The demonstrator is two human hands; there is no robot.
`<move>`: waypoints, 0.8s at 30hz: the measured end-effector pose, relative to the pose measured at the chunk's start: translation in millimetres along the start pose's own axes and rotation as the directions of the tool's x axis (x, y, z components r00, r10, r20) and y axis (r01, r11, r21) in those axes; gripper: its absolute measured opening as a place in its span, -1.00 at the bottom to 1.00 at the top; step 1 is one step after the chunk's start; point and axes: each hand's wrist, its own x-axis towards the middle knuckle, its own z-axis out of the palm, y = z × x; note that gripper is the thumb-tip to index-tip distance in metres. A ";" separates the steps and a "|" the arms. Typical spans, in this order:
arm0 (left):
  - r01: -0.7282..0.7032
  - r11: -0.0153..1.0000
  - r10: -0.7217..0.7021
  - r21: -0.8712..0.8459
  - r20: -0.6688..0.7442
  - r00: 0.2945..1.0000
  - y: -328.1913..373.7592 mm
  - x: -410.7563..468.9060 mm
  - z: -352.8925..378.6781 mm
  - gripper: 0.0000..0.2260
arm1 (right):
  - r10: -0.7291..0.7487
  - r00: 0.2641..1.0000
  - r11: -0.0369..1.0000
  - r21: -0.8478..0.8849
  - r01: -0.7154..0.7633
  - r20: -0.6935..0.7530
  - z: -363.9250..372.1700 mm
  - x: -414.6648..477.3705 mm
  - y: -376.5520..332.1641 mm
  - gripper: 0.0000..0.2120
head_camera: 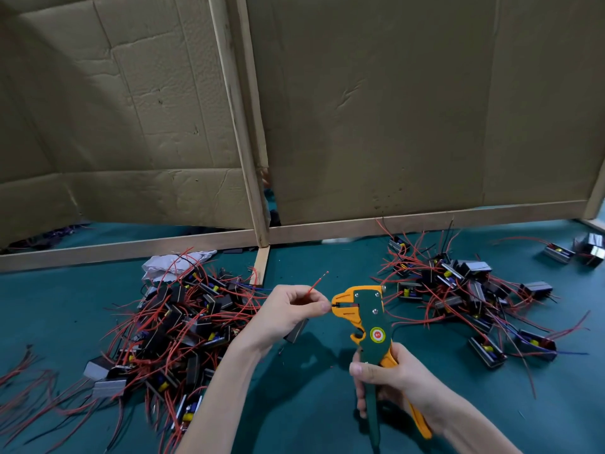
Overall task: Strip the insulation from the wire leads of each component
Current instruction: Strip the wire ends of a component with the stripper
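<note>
Left grip (291,309) pinches a red wire lead (316,283) against the nose of the wire stripper (368,319); right grip (389,385) curls round its handles. Bare teal tabletop (304,407) lies between the left component pile (183,329) and the right component pile (465,290); cardboard wall (393,109) behind.

Two bare forearms, left hand (288,310), right hand (393,375), nails seemingly short and plain

**Cardboard Screen Behind a Teal Desk**

Two creased brown cardboard panels (393,109) stand as a back wall, meeting at a pale wooden post (240,132). A wooden rail (425,221) runs along their foot. The desk (65,296) has a teal cloth-like covering. Shadow dims the left panel.
</note>
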 end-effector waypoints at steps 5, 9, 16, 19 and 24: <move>0.013 0.994 -0.011 -0.111 0.014 1.000 -7.4 1.8 -0.5 -0.90 | 0.038 0.980 0.999 0.010 -0.036 -0.197 20.2 3.1 10.4 -0.67; 0.056 0.984 -0.050 -0.168 0.043 0.998 -12.9 2.4 8.2 -0.78 | 0.021 0.974 0.995 0.095 0.001 -0.227 19.4 4.7 9.6 -0.69; -0.146 0.989 0.148 0.027 -0.072 0.986 -4.7 2.1 -0.6 -0.83 | -0.119 0.983 0.954 0.259 0.152 -0.138 -1.9 4.7 -6.7 -0.67; -0.188 0.982 0.189 0.015 -0.096 0.977 -1.2 1.8 -1.4 -0.83 | -0.110 0.986 0.968 0.213 0.135 -0.124 -7.7 2.9 -8.9 -0.68; -0.182 0.982 0.187 0.048 -0.124 0.975 0.4 3.0 1.9 -0.89 | -0.077 0.997 0.985 0.150 0.080 -0.027 -7.3 1.3 -6.2 -0.76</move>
